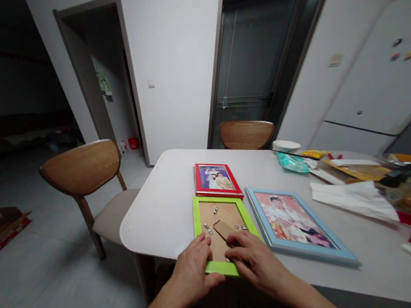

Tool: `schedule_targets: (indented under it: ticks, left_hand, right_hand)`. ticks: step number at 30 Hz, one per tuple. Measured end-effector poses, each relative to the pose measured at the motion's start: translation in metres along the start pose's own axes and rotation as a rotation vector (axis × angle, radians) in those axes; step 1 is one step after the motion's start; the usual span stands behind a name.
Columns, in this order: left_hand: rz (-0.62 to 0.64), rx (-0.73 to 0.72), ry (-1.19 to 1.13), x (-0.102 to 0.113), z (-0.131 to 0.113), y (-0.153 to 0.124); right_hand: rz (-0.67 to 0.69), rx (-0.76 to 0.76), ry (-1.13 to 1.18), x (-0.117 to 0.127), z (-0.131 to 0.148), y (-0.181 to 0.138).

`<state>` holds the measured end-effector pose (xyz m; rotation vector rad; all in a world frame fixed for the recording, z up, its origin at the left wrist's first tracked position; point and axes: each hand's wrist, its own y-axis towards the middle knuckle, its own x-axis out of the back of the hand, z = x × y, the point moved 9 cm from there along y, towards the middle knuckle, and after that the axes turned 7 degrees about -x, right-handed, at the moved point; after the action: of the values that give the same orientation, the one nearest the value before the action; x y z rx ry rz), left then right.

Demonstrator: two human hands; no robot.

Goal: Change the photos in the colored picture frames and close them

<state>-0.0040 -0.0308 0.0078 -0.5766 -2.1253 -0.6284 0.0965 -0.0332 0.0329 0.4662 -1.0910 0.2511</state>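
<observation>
A lime-green picture frame point(196, 218) lies face down at the table's near edge, its brown backing board point(206, 210) facing up. Small metal clips point(216, 210) sit around the board, and a stand flap point(225, 231) lies near its middle. My left hand point(193, 268) grips the frame's near left corner, thumb along the front bar and fingers over the left side. My right hand point(253, 257) is curled over the near right part, its fingertips closed at a metal clip point(228, 260) by the front bar. The fingers partly hide that clip.
Beyond the green frame lies a red framed photo point(217, 177); to the right, a light-blue framed photo point(293, 218). Paper point(353, 199), a teal packet point(292, 162) and a white bowl point(286, 146) crowd the table's right side. Wooden chairs point(82, 167) stand left and behind.
</observation>
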Motion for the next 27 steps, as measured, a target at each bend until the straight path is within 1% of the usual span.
schedule_targets:
  ticks: [4, 8, 12, 17, 20, 24, 27]
  left_hand:
    - [-0.015, -0.011, -0.007, 0.000, 0.001, 0.000]
    - [-0.032, -0.017, -0.002, 0.000, 0.001, 0.000]
    - [-0.021, -0.012, -0.021, -0.001, 0.001, 0.000]
    - [-0.004, 0.001, -0.030, -0.001, 0.002, 0.001]
    - [0.006, 0.000, -0.025, -0.002, 0.003, 0.000]
    - [-0.002, -0.006, -0.016, -0.003, 0.004, 0.000]
    - [-0.026, -0.017, -0.021, -0.002, 0.005, -0.002]
  right_hand:
    - [-0.002, 0.036, -0.005, 0.003, 0.013, -0.005]
    - [0.036, 0.074, -0.022, 0.004, 0.016, -0.007]
    - [0.097, 0.112, -0.016, 0.003, 0.020, -0.011]
    - [0.120, 0.102, -0.021, 0.002, 0.020, -0.013]
    - [0.078, 0.044, -0.006, 0.000, 0.011, -0.003]
    - [-0.019, -0.062, -0.016, -0.006, -0.003, 0.027]
    - [-0.014, -0.062, -0.107, -0.018, -0.003, 0.049]
